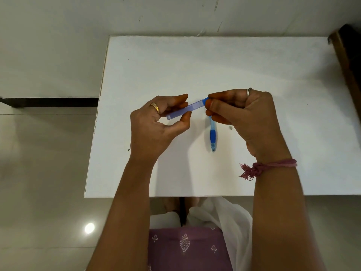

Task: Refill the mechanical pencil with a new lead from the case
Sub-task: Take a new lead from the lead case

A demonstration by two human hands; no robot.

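Left hand pinching case steady above table, right hand closed on its cap end, likely to open it; pencil parked flat just below right fingers, within reach.

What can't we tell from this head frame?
- Lead case cap end: covered by right hand fingertips in the head view; open or closed unclear.
- Leads inside the case: too thin and blurred to see.
- Mechanical pencil top end: hidden under the right hand; cap on or off unknown.
- Small grey object on the table: too small to identify.
- Left hand holds the case's other end; grip contact partly hidden.
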